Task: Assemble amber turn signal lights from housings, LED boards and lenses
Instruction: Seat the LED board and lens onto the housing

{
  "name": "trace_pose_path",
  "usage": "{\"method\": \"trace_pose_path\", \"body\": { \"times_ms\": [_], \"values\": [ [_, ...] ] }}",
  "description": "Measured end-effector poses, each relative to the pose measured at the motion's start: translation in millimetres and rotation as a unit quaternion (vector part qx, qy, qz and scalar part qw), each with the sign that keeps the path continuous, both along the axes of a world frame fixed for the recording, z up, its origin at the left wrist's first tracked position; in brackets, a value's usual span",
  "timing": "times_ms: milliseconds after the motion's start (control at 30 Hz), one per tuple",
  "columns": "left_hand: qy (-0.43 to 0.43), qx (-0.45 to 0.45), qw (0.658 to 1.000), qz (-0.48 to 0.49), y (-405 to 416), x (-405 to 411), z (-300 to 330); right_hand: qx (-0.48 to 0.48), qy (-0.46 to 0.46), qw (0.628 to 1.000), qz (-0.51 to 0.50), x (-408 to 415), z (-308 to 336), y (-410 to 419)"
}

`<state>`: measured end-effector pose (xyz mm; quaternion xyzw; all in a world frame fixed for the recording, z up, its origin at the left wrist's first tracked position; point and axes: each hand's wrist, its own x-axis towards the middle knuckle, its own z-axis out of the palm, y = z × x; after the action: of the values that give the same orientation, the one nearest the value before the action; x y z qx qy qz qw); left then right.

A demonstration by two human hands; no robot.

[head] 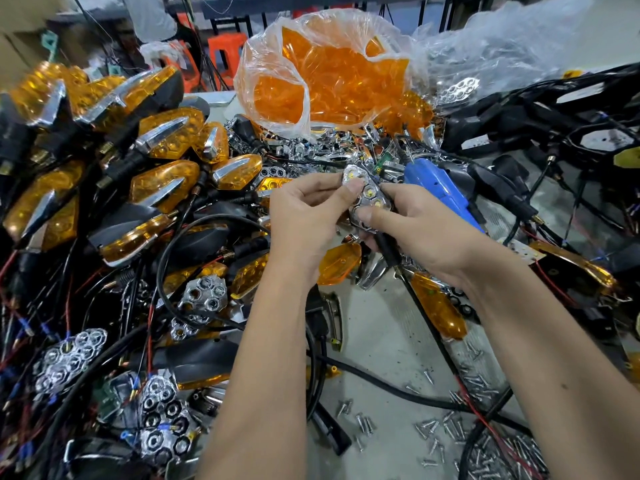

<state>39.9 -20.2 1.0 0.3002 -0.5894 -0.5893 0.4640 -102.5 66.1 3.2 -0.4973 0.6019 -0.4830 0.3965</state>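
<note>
A small assembly workshop, plainly, for vehicle lighting. Heaped along the left of the bench, finished amber turn signals (pixel 162 136) with black stems and trailing wires; at the back, a clear plastic bag of orange lenses (pixel 332 77); in front of it, a litter of chrome reflector pieces (pixel 204 294). Scattered over the grey bench top (pixel 377 327), loose screws (pixel 446 431). A blue electric screwdriver (pixel 440 185) lying among the parts, tangled black wiring harnesses (pixel 554 123) piled at the right, and orange plastic stools (pixel 225 53) behind.

Bright, even light — chrome glare, edges bowed and softly blurred.
</note>
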Motion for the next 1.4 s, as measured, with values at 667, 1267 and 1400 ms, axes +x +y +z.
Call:
{"method": "trace_pose_path", "body": {
  "times_ms": [667,1267,1400],
  "values": [
    [-0.023,-0.003,1.0,0.006,-0.7,0.7,-4.2,-0.035,0.01,0.999,-0.031,-2.6,-1.9,0.7],
    [-0.009,0.051,0.997,-0.057,-3.3,7.6,-2.0,-0.053,0.074,0.996,-0.012,-2.8,2.4,1.2],
    [0.0,0.033,0.998,-0.049,-3.1,6.0,-1.8,-0.051,0.072,0.996,-0.014,-3.2,3.5,1.6]
  ]
}}
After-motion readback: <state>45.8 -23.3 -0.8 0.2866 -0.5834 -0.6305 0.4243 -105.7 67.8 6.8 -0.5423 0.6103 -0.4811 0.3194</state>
